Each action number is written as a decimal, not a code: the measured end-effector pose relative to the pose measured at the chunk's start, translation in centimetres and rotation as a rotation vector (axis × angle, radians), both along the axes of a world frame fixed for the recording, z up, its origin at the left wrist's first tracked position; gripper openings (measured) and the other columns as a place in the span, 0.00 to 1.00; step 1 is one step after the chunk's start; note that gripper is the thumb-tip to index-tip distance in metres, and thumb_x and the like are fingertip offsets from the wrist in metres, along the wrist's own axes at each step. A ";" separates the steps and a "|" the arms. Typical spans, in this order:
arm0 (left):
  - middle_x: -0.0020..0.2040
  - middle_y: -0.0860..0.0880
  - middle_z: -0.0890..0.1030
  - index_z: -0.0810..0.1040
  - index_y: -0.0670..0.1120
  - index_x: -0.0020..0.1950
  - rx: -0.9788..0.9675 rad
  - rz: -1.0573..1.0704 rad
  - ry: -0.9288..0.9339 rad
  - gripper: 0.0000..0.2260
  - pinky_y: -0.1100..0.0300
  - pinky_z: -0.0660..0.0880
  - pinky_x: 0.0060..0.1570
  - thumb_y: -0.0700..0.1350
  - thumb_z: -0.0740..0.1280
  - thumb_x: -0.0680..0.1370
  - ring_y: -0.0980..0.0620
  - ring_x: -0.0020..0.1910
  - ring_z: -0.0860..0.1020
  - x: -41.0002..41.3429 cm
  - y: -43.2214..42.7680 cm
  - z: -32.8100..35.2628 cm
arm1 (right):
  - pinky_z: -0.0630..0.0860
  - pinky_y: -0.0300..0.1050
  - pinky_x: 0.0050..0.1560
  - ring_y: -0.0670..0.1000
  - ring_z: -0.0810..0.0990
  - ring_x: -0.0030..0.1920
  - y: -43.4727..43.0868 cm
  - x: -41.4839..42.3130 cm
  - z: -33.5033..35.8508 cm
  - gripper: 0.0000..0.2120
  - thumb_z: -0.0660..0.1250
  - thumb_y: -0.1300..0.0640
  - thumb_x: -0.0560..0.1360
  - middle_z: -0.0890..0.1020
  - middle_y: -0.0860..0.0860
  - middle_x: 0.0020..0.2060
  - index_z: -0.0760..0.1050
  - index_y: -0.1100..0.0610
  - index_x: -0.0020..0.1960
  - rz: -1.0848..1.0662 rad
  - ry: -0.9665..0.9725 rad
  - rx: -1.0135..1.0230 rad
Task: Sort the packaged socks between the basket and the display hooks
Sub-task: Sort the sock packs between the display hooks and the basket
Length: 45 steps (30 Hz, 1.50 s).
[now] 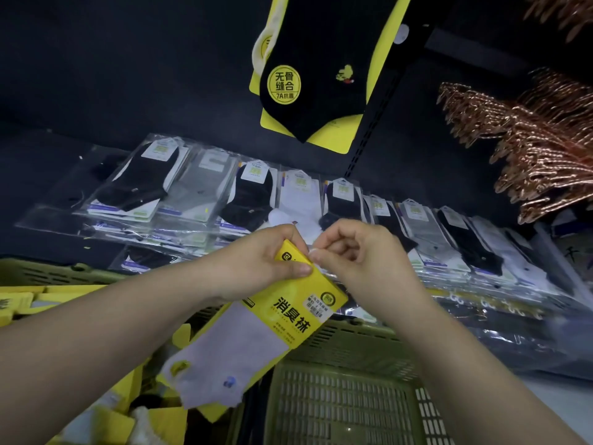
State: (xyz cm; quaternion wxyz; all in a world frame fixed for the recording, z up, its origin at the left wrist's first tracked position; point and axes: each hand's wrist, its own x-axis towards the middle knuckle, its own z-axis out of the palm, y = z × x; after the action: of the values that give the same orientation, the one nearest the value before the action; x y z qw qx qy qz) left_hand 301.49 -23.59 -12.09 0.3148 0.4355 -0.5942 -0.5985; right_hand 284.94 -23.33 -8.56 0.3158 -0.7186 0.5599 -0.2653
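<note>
Bare forearms (96, 332) hung over the green basket (340, 399). Left hand (263, 264) gripped the yellow-carded sock pack (288, 311) (pale socks) above it, thumb on top; right hand (356, 255) pinched its top corner with curled fingers.

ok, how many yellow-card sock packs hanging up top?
2: a black sock pack in front, a cream sock pack peeking out behind its left edge. More may hide behind.

Held sock pack (256, 332): yellow card, pale lilac sock; basket (346, 396) olive-green, slotted; hanging sock (321, 59) black, small yellow motif, possibly duck; hooks (539, 149) copper.
</note>
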 end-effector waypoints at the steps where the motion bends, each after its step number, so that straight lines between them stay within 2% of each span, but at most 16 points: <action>1: 0.40 0.44 0.77 0.72 0.48 0.46 -0.024 -0.036 -0.076 0.06 0.59 0.72 0.38 0.39 0.68 0.77 0.52 0.38 0.76 0.0 -0.1 0.1 | 0.78 0.42 0.40 0.41 0.78 0.30 -0.3 -0.4 0.4 0.06 0.73 0.60 0.70 0.81 0.46 0.29 0.78 0.50 0.40 0.065 -0.003 0.112; 4: 0.37 0.52 0.75 0.72 0.50 0.47 -0.059 -0.081 -0.226 0.08 0.66 0.71 0.32 0.43 0.70 0.75 0.61 0.32 0.74 0.0 -0.4 0.0 | 0.77 0.37 0.36 0.43 0.80 0.30 -1.1 -1.4 0.8 0.05 0.73 0.62 0.71 0.82 0.49 0.29 0.80 0.54 0.45 0.162 -0.015 0.327; 6: 0.35 0.54 0.75 0.70 0.49 0.48 -0.054 -0.073 -0.235 0.11 0.66 0.71 0.31 0.44 0.72 0.74 0.61 0.31 0.74 0.1 -0.6 -0.2 | 0.77 0.34 0.34 0.43 0.80 0.30 -1.1 -1.5 0.6 0.02 0.72 0.62 0.72 0.82 0.49 0.28 0.81 0.56 0.42 0.155 -0.020 0.369; 9: 0.32 0.55 0.77 0.70 0.47 0.47 -0.021 -0.071 -0.196 0.13 0.68 0.70 0.27 0.42 0.74 0.72 0.62 0.28 0.75 0.2 -0.7 -0.6 | 0.75 0.32 0.31 0.41 0.78 0.28 -1.0 -1.5 0.1 0.04 0.71 0.61 0.72 0.81 0.47 0.26 0.78 0.58 0.39 0.157 0.012 0.426; 14: 0.34 0.53 0.81 0.78 0.45 0.45 0.028 -0.158 -0.138 0.04 0.64 0.75 0.34 0.40 0.72 0.74 0.58 0.33 0.79 0.8 -1.0 -0.8 | 0.74 0.32 0.31 0.41 0.78 0.27 -0.6 -1.4 -0.2 0.07 0.69 0.63 0.73 0.80 0.47 0.25 0.74 0.59 0.37 0.129 -0.130 0.532; 18: 0.34 0.52 0.77 0.76 0.46 0.45 0.018 -0.160 -0.150 0.03 0.61 0.73 0.35 0.41 0.69 0.76 0.55 0.34 0.77 1.5 -1.0 -0.8 | 0.70 0.30 0.26 0.40 0.75 0.24 0.2 -0.3 -1.2 0.09 0.68 0.65 0.74 0.79 0.47 0.23 0.72 0.59 0.36 -0.008 -0.307 0.496; 22: 0.38 0.49 0.80 0.76 0.47 0.43 -0.002 -0.107 -0.078 0.03 0.59 0.76 0.38 0.41 0.68 0.76 0.53 0.37 0.79 1.7 -0.9 -0.8 | 0.68 0.30 0.25 0.39 0.73 0.23 0.7 0.3 -1.6 0.09 0.68 0.65 0.74 0.78 0.47 0.23 0.73 0.59 0.36 -0.103 -0.411 0.383; 27: 0.38 0.50 0.81 0.76 0.47 0.42 0.007 -0.094 -0.001 0.04 0.61 0.77 0.36 0.40 0.68 0.76 0.54 0.37 0.80 1.8 -0.8 -0.7 | 0.68 0.29 0.26 0.39 0.73 0.24 1.3 0.9 -1.8 0.11 0.68 0.64 0.74 0.78 0.47 0.24 0.73 0.57 0.35 -0.116 -0.373 0.246; 30: 0.37 0.49 0.80 0.76 0.46 0.43 0.012 -0.127 0.027 0.03 0.61 0.76 0.36 0.43 0.69 0.73 0.53 0.37 0.79 2.0 -0.9 -0.5 | 0.69 0.30 0.26 0.40 0.74 0.24 1.3 0.8 -1.4 0.11 0.68 0.64 0.74 0.78 0.48 0.24 0.73 0.57 0.34 -0.099 -0.390 0.276; 32: 0.35 0.51 0.79 0.77 0.45 0.43 0.015 -0.178 0.037 0.06 0.63 0.74 0.35 0.46 0.70 0.70 0.55 0.35 0.78 2.3 -1.0 -0.3 | 0.71 0.32 0.27 0.41 0.75 0.24 1.4 0.8 -1.2 0.10 0.68 0.65 0.73 0.78 0.48 0.23 0.73 0.58 0.34 -0.082 -0.462 0.352; 35: 0.34 0.54 0.79 0.77 0.44 0.44 0.023 -0.248 0.058 0.06 0.66 0.74 0.34 0.44 0.69 0.70 0.57 0.33 0.77 2.8 -1.2 -0.1 | 0.71 0.31 0.27 0.42 0.76 0.24 1.4 0.8 -0.8 0.09 0.69 0.65 0.73 0.78 0.48 0.23 0.73 0.59 0.36 -0.016 -0.450 0.348; 38: 0.34 0.54 0.80 0.76 0.43 0.45 0.062 -0.289 0.089 0.04 0.66 0.74 0.35 0.41 0.67 0.71 0.58 0.34 0.79 3.0 -1.5 -0.1 | 0.70 0.31 0.26 0.42 0.77 0.26 0.8 0.4 -0.1 0.05 0.68 0.65 0.74 0.78 0.48 0.26 0.74 0.56 0.44 0.140 -0.402 0.355; 40: 0.35 0.52 0.80 0.75 0.43 0.45 0.106 -0.296 0.102 0.05 0.66 0.76 0.35 0.42 0.67 0.71 0.57 0.34 0.79 3.1 -1.7 -0.2 | 0.72 0.31 0.30 0.43 0.79 0.30 0.4 0.0 0.3 0.09 0.68 0.66 0.73 0.79 0.48 0.30 0.75 0.54 0.49 0.237 -0.407 0.350; 43: 0.35 0.53 0.81 0.74 0.43 0.47 0.174 -0.327 0.135 0.06 0.66 0.76 0.34 0.43 0.65 0.72 0.57 0.34 0.80 3.2 -1.9 -0.3 | 0.77 0.33 0.41 0.45 0.82 0.39 0.0 -0.6 0.1 0.10 0.70 0.62 0.67 0.82 0.48 0.37 0.80 0.54 0.47 0.312 -0.429 0.319; 45: 0.35 0.54 0.82 0.74 0.44 0.48 0.179 -0.350 0.143 0.06 0.67 0.76 0.34 0.44 0.65 0.72 0.57 0.35 0.81 3.1 -1.9 -0.3 | 0.76 0.33 0.39 0.44 0.82 0.38 -0.1 -0.9 -0.1 0.09 0.71 0.63 0.66 0.83 0.49 0.37 0.82 0.53 0.44 0.293 -0.445 0.312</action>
State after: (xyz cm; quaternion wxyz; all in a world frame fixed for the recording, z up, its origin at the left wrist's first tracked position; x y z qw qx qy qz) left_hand 304.63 -25.47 -12.42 0.2076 0.3084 -0.5813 -0.7238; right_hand 284.02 -23.41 -8.70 0.5721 -0.6586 0.4015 -0.2787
